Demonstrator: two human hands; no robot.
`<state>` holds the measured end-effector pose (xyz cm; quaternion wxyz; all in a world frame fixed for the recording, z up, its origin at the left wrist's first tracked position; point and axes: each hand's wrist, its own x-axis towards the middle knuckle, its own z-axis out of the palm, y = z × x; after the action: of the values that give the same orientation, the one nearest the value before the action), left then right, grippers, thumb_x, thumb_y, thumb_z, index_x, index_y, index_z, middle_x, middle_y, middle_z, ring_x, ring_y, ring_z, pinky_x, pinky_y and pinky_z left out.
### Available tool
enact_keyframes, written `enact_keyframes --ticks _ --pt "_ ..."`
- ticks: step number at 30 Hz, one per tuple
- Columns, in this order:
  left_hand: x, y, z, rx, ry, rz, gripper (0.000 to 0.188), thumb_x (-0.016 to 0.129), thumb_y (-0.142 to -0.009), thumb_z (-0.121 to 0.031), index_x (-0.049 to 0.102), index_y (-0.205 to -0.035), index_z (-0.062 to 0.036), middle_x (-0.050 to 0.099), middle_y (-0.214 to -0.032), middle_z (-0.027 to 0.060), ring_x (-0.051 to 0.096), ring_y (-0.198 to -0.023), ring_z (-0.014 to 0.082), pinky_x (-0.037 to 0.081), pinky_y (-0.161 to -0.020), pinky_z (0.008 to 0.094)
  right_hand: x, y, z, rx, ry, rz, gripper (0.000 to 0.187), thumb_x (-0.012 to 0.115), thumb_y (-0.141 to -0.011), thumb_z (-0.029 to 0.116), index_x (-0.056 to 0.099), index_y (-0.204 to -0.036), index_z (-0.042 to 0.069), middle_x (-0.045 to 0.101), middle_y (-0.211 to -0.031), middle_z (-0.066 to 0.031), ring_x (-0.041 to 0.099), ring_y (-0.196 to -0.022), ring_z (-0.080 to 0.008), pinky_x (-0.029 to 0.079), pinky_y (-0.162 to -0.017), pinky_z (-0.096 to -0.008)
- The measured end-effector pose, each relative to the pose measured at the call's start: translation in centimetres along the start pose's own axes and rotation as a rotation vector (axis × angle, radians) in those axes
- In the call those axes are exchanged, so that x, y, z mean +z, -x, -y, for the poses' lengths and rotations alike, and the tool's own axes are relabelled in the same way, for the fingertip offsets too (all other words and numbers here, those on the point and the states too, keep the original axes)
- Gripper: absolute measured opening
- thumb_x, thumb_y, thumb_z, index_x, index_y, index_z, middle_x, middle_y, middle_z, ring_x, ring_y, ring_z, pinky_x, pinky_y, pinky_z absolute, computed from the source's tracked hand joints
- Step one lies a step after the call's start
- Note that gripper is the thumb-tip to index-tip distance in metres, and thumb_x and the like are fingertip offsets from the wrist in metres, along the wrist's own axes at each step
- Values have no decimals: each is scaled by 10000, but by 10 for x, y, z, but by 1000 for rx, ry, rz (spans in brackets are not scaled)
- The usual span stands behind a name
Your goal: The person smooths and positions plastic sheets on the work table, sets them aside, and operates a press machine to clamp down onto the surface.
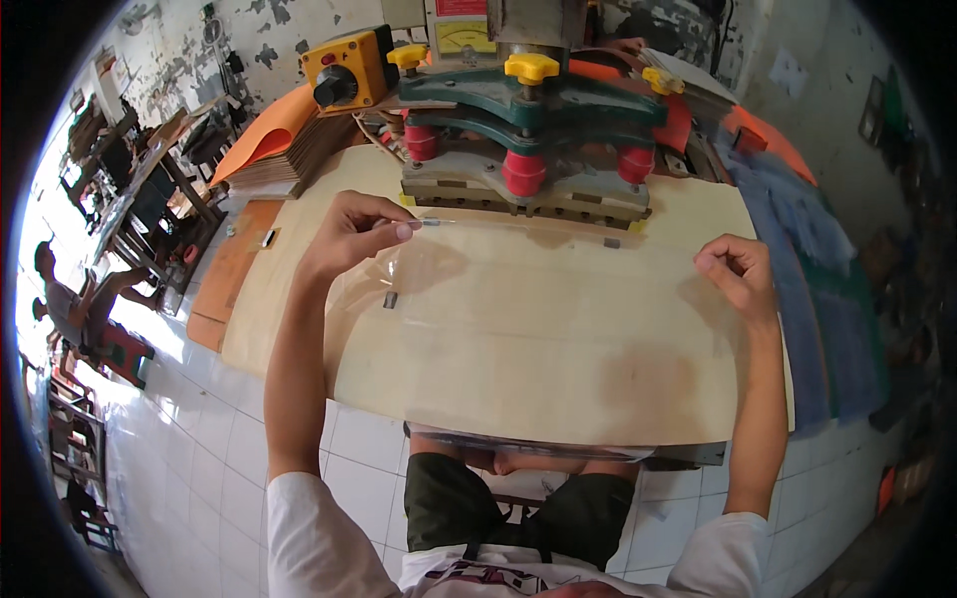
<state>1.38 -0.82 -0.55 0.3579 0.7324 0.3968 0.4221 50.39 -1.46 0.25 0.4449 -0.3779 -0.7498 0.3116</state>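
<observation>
My left hand (361, 235) pinches the upper left edge of a clear plastic sheet (518, 329), just in front of a press head. My right hand (740, 275) is closed in a pinch at the sheet's right side, where the see-through edge is hard to make out. A small grey tab (611, 242) shows along the sheet's far edge, and another dark tab (391, 299) is below my left hand. Beneath the sheet lies a pale board (289, 289). The green press frame (528, 100) stands beyond, with red insulators and a flat metal bar low over the board.
A yellow control box (349, 70) with a black knob stands at the back left, beside an orange sheet on a stack (264, 140). Blue plastic sheets (807, 269) hang over the right side. Farther left, a person (80, 299) sits on a red stool on the tiled floor.
</observation>
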Motion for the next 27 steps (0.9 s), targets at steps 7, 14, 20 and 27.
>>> enact_keyframes --ticks 7,14,20,27 --pt "5 0 -6 -66 -10 22 205 740 -870 -165 737 -914 36 519 -598 -62 400 -542 13 271 -490 228 -3 -1 -7 53 1 17 110 706 -860 99 683 -821 -1 564 -679 63 408 -593 2 293 -529 -192" --pt "3 -2 1 -117 4 59 199 737 -873 -173 737 -901 25 547 -620 -59 405 -553 12 285 -497 219 3 0 -4 98 5 22 137 697 -871 118 663 -802 5 535 -656 71 397 -576 3 281 -516 -195" --pt "3 -6 6 -142 -37 87 193 724 -885 -179 731 -902 13 563 -624 -48 424 -544 18 299 -488 220 5 -2 -8 124 24 57 178 674 -892 162 642 -806 10 534 -642 44 419 -558 -14 305 -509 -200" --pt "2 -8 13 -217 -102 157 164 711 -884 -162 731 -915 -2 603 -683 -51 460 -596 15 331 -509 211 15 -4 -16 245 1 84 145 686 -879 127 655 -813 2 545 -677 65 414 -593 -4 305 -532 -199"
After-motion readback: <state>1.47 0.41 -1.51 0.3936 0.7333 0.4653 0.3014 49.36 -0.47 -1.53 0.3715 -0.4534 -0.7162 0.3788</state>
